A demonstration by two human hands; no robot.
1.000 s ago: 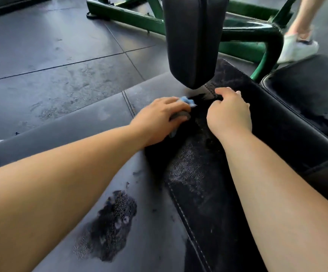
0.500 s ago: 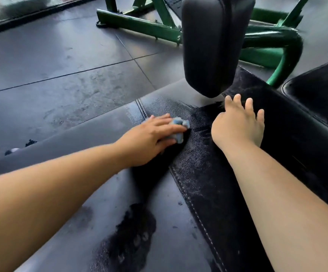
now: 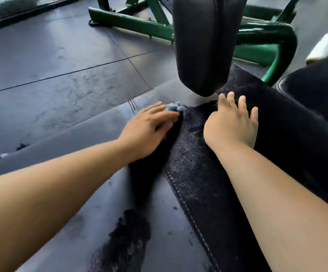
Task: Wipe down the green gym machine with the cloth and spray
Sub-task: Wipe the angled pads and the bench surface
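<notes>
The black padded bench (image 3: 194,173) of the green gym machine (image 3: 131,22) fills the lower view, damp and streaked along its stitched seam. My left hand (image 3: 149,128) presses a small blue cloth (image 3: 174,107) flat onto the pad, fingers stretched over it so that only a crumpled tip shows past them. My right hand (image 3: 231,122) rests on the pad just right of the cloth, fingers spread and straight, holding nothing. A black upright pad (image 3: 202,46) hangs directly above and beyond both hands. No spray bottle is in view.
A worn, torn patch (image 3: 128,242) marks the bench near the bottom. Another black pad (image 3: 316,91) lies at the right, beside a curved green tube (image 3: 277,61). Someone's white shoe (image 3: 324,48) stands at the far right. Dark rubber floor tiles (image 3: 51,65) spread to the left.
My left hand slid the cloth left along the pad and its fingers flattened out. My right hand uncurled and now lies flat with spread fingers. The view shifted up slightly.
</notes>
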